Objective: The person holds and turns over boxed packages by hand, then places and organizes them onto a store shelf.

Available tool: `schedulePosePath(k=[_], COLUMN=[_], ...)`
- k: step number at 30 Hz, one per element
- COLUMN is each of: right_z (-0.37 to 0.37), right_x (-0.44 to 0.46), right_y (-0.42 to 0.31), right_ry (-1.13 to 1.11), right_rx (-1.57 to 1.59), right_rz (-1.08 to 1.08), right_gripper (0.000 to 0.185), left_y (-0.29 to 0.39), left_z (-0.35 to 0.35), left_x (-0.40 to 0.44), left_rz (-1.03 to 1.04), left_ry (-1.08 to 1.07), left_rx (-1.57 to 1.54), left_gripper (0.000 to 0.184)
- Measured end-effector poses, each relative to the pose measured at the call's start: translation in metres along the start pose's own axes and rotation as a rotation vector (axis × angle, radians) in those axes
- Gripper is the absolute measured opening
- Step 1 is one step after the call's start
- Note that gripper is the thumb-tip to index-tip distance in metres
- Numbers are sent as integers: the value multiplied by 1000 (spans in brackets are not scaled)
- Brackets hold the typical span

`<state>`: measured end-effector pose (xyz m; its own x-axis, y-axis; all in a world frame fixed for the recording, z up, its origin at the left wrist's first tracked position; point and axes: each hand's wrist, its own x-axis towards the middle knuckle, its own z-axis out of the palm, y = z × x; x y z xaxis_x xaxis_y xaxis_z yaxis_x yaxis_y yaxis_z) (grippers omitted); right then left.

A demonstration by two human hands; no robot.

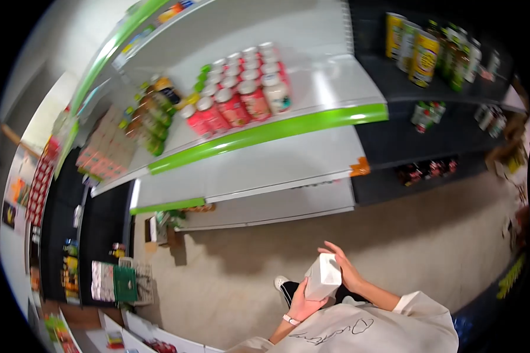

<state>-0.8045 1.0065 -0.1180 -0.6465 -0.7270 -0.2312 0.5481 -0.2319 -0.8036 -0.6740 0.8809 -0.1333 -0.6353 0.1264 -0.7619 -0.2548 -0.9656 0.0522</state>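
Low in front of my body is a plain white carton (320,281), held tilted. My left hand (304,303), with a light band at the wrist, grips the carton's lower left side. On its far right side is my right hand (346,269), fingers stretched out and apart along the carton's upper edge. Whether the right palm touches the carton I cannot tell. No print shows on the faces of the carton turned to me.
Ahead stands a white shelf (330,70) with a green edge strip, carrying rows of pink bottles (232,106). Green-capped bottles (153,120) stand left of them. Dark shelves (374,88) at right hold yellow cans (424,59). A green-and-white crate (125,283) sits at lower left.
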Motion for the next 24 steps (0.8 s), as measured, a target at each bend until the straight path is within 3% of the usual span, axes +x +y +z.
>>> schedulePosePath(k=[1, 4, 7, 10, 14, 17, 18, 21, 24], right_z=[7, 41, 77, 125, 199, 272, 300, 364, 423], right_x=[0, 3, 25, 47, 67, 84, 86, 95, 97], right_y=[9, 31, 50, 64, 107, 121, 122, 155, 183], right_ry=[-63, -212, -404, -574, -579, -739, -819, -957, -1043], right_rx=[142, -269, -71, -194, -418, -468, -472, -437, -348], right_rz=[52, -172, -271, -353, -258, -128, -108, 53, 108], right_gripper=[73, 118, 136, 141, 139, 130, 124, 120, 119], left_y=[6, 26, 34, 50, 82, 105, 116, 153, 178], left_z=[-3, -26, -52, -64, -125, -185, -211, -237, -269], left_x=[-9, -35, -55, -84, -114, -139, -159, -228, -279], left_rz=[35, 159, 252, 409, 629, 1068, 1135, 1322, 1188], left_ry=[-29, -102, -88, -45, -79, 249, 248, 92, 353], left_rx=[2, 7, -187, -273, -214, 143, 302, 513, 749], left_gripper=[45, 49, 50, 50, 57, 64, 80, 89, 110])
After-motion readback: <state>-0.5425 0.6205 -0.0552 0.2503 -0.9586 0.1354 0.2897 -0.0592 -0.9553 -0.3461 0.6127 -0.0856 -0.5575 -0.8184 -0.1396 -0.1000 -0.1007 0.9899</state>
